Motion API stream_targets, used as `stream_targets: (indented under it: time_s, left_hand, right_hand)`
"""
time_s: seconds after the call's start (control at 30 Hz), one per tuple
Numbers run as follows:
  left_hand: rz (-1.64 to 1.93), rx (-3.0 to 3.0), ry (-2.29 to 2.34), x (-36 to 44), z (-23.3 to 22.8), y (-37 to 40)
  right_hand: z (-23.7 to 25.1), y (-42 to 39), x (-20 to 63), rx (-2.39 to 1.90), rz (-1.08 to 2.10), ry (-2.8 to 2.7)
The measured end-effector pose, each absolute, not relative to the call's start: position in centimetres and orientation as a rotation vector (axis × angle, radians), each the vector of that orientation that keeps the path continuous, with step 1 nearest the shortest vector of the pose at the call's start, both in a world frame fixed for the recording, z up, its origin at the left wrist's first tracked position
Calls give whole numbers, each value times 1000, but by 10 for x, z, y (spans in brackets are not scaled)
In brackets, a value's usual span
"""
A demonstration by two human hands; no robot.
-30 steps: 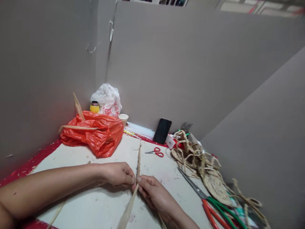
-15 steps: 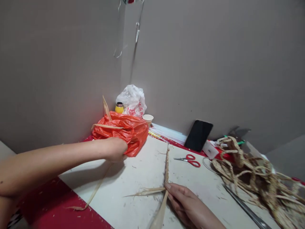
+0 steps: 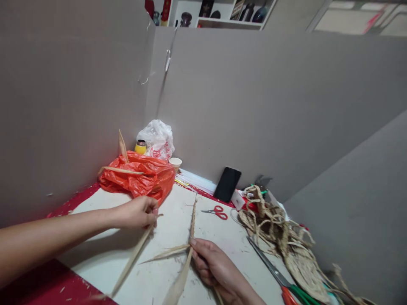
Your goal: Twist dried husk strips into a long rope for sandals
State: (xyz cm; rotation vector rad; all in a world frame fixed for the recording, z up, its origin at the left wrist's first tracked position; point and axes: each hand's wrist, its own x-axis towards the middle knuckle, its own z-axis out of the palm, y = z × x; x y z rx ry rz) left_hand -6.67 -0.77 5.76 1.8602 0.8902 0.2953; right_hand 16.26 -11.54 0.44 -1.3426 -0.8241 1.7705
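a loose dry strip (image 3: 133,254) is pinched in the closed left hand (image 3: 138,212) beside the orange bag (image 3: 140,180), the twisted cord (image 3: 192,220) is gripped on the white board (image 3: 149,275) by the closed right hand (image 3: 213,264); unravelling is judged likely if that grip slackens.

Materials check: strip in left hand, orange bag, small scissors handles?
Strip in the left hand: likely dried leaf or husk, matte tan, fibrous, frayed. Orange bag: thin plastic film, glossy and crinkled. Small scissors: red handles look like plastic, blades metallic grey.
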Motion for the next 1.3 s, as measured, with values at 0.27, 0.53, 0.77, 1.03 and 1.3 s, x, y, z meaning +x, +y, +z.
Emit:
stream_targets:
  time_s: [0.27, 0.53, 0.77, 1.03, 1.3]
  left_hand:
    - [309, 1550, 702, -9, 27, -32]
    - [283, 1494, 686, -4, 19, -36]
    - [473, 1725, 691, -4, 15, -38]
    - [322, 1300, 691, 6, 1, -43]
    - [269, 1168, 681, 9, 1, -38]
  right_hand:
    - [0, -115, 166, -1273, 1769, -807]
    - [-1, -114, 167, -1239, 1780, -766]
    - [-1, -114, 166, -1262, 1770, -751]
    - [-1, -115, 166, -1268, 1762, -797]
    - [-1, -114, 165, -1308, 1746, -770]
